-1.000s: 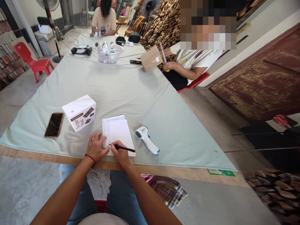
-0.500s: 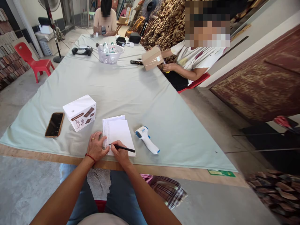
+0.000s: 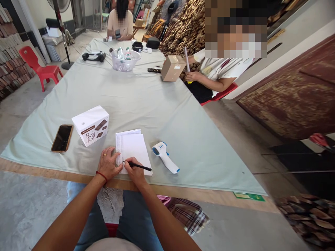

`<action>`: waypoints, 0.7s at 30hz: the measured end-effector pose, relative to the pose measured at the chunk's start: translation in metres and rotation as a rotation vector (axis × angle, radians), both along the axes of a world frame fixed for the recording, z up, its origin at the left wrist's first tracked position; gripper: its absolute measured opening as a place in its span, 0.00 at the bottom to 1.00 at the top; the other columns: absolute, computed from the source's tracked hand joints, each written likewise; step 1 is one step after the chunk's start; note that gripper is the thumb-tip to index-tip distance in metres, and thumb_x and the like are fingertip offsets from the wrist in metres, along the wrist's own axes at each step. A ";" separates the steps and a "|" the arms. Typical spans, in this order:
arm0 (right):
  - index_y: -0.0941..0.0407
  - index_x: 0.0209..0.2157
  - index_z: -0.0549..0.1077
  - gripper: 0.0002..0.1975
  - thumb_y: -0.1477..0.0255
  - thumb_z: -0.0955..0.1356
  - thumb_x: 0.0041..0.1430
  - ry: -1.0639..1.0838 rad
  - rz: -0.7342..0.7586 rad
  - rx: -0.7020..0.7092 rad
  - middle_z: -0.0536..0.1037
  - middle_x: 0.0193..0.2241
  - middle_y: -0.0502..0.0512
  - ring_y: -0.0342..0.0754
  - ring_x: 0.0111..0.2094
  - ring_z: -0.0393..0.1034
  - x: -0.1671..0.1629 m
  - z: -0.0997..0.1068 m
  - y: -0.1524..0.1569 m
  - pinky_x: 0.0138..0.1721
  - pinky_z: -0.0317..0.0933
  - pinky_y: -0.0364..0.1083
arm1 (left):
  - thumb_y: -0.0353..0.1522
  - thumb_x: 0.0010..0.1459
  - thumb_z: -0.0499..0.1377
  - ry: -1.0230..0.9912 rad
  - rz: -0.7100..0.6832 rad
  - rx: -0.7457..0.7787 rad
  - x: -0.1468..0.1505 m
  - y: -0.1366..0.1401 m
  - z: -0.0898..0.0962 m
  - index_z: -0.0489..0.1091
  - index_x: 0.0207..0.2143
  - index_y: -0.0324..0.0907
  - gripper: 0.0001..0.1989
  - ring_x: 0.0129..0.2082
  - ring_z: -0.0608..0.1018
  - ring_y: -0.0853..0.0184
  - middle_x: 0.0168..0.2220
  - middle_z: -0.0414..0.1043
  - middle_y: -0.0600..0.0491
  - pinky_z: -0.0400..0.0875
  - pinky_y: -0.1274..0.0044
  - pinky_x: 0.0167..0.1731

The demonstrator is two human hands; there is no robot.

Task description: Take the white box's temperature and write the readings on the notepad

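My right hand [image 3: 134, 170] grips a black pen [image 3: 140, 166], its tip down near the left side of a stack of white paper [image 3: 136, 146]. Small rows of writing run along the paper's left edge. My left hand [image 3: 108, 164] lies with fingers apart on the cloth and the paper's left edge. To the right of the paper rests a white and blue infrared thermometer [image 3: 165, 157]. A white carton [image 3: 91, 125] with brown print stands beyond my left hand, and a phone [image 3: 62, 138] lies left of it.
A pale green cloth [image 3: 125, 94] covers the table. Farther back are a clear plastic basin [image 3: 123, 64] holding bottles, a black headset [image 3: 93, 56] and a cardboard box [image 3: 172, 68]. One person [image 3: 220, 69] sits at the right, another [image 3: 120, 26] at the far end.
The person at the right has set the cardboard box upright on the table and now holds a thin, pale flat thing. My hands have barely moved; the view has shifted slightly.
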State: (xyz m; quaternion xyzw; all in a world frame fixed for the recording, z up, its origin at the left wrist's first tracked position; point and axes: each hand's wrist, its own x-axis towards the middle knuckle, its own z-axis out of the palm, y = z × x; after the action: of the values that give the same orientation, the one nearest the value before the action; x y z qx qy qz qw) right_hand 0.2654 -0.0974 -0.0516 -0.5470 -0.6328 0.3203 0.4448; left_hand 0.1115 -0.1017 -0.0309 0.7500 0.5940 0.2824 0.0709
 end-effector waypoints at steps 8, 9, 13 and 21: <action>0.53 0.25 0.68 0.09 0.64 0.64 0.54 0.003 -0.005 0.007 0.73 0.20 0.48 0.45 0.23 0.66 -0.001 0.002 0.000 0.29 0.61 0.45 | 0.35 0.49 0.64 0.013 0.003 0.005 0.000 0.000 0.001 0.71 0.45 0.44 0.19 0.57 0.66 0.52 0.54 0.64 0.44 0.58 0.57 0.60; 0.53 0.25 0.68 0.09 0.64 0.64 0.54 0.003 -0.004 0.007 0.72 0.20 0.48 0.45 0.23 0.66 -0.001 0.003 0.000 0.29 0.61 0.45 | 0.35 0.49 0.64 0.014 0.002 0.006 0.000 0.000 0.001 0.71 0.45 0.44 0.19 0.57 0.66 0.52 0.53 0.64 0.44 0.58 0.57 0.60; 0.54 0.25 0.68 0.08 0.65 0.64 0.54 0.003 -0.003 0.010 0.72 0.20 0.48 0.45 0.22 0.65 -0.001 0.005 -0.001 0.29 0.61 0.45 | 0.35 0.49 0.64 0.010 0.000 0.010 0.000 0.000 0.001 0.71 0.45 0.44 0.19 0.57 0.66 0.52 0.53 0.64 0.44 0.59 0.57 0.60; 0.54 0.25 0.68 0.08 0.65 0.64 0.54 0.031 0.015 0.029 0.71 0.19 0.47 0.44 0.22 0.63 -0.002 0.004 0.000 0.28 0.60 0.44 | 0.36 0.49 0.65 0.048 -0.001 0.010 -0.001 0.001 0.001 0.71 0.46 0.42 0.20 0.57 0.66 0.53 0.54 0.65 0.43 0.59 0.59 0.61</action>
State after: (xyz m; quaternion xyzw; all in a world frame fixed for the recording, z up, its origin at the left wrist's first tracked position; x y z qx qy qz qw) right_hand 0.2637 -0.0975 -0.0476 -0.5306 -0.6345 0.3230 0.4599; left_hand 0.1106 -0.1011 -0.0300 0.7571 0.5938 0.2671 0.0529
